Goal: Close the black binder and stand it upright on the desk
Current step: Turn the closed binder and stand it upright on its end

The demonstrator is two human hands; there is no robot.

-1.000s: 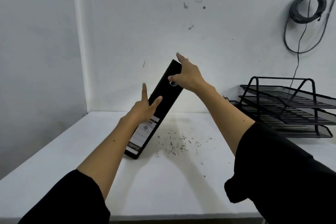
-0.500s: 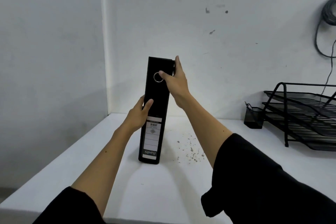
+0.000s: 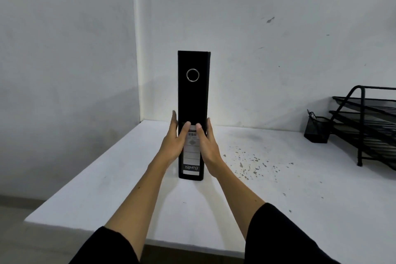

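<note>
Honestly the main risk I can see is that tall, narrow black binder (image 3: 193,100) tipping sideways once the grip comes off, since its foot on the white bench (image 3: 278,188) is so slim. The left hand (image 3: 174,143) and right hand (image 3: 206,146) clasp its lower sides, thumbs over the spine label. It's closed, standing dead upright near the corner, ring hole facing us.
</note>
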